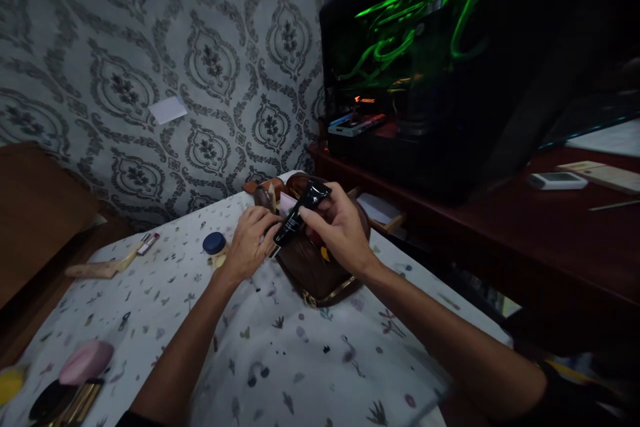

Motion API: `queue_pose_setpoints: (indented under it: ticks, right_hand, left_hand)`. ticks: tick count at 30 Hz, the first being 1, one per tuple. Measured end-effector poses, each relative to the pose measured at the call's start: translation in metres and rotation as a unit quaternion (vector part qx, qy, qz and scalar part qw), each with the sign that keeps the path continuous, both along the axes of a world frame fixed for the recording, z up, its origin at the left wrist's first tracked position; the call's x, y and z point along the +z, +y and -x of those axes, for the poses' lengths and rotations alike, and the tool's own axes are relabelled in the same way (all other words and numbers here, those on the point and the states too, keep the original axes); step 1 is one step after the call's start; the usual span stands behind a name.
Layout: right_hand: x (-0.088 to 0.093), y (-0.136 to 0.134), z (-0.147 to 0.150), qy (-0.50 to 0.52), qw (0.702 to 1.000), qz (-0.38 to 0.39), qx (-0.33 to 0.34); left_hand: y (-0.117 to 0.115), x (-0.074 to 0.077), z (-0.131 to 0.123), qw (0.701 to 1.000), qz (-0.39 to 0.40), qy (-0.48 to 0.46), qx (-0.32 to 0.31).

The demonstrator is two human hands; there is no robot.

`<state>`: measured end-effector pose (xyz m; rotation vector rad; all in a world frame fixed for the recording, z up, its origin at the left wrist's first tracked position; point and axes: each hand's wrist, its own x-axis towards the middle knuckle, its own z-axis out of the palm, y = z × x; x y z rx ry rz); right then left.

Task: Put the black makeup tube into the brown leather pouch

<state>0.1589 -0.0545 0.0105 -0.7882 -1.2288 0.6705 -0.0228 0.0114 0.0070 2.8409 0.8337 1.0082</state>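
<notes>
A glossy black squeeze tube (295, 215) with small pale print slants over an unzipped brown bag (313, 267). My right hand (343, 227) pinches the tube between thumb and fingers near its broad, flat end. Beside the tube's narrow end, my left hand (253, 240) has its fingers bent together at the bag's left edge. Whatever those fingers grip is hidden. Inside the bag, a pale pink item (287, 204) shows behind the tube, and a small yellow patch (325, 254) peeks out under my right hand. A gold zipper runs along the bag's front.
Left of the bag stands a blue-lidded jar (215, 244). A wooden-handled item (93, 270), a pink rounded object (87, 361) and a dark case (53, 400) lie farther left on the patterned cloth (280, 373). A computer case (400, 80) sits on the dark red desk (540, 233) at right.
</notes>
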Motion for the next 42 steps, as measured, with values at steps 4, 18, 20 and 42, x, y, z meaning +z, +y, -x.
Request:
queue_pose_setpoints:
  ticks: [4, 18, 20, 42]
  right_hand:
    - [0.0, -0.002, -0.003, 0.019, 0.999, 0.024, -0.014]
    - [0.016, 0.02, -0.015, -0.071, 0.986, -0.042, -0.145]
    - [0.02, 0.027, -0.012, -0.138, 0.976, -0.048, -0.16]
    - [0.035, 0.077, 0.018, -0.508, 0.818, 0.158, -0.219]
  left_hand:
    - [-0.001, -0.012, 0.003, 0.999, 0.011, -0.042, -0.009]
    - [-0.009, -0.035, 0.002, 0.987, 0.046, -0.154, 0.016]
    - [-0.008, -0.035, 0.002, 0.986, 0.044, -0.159, 0.014]
    - [-0.006, -0.037, 0.003, 0.985, 0.045, -0.169, -0.001]
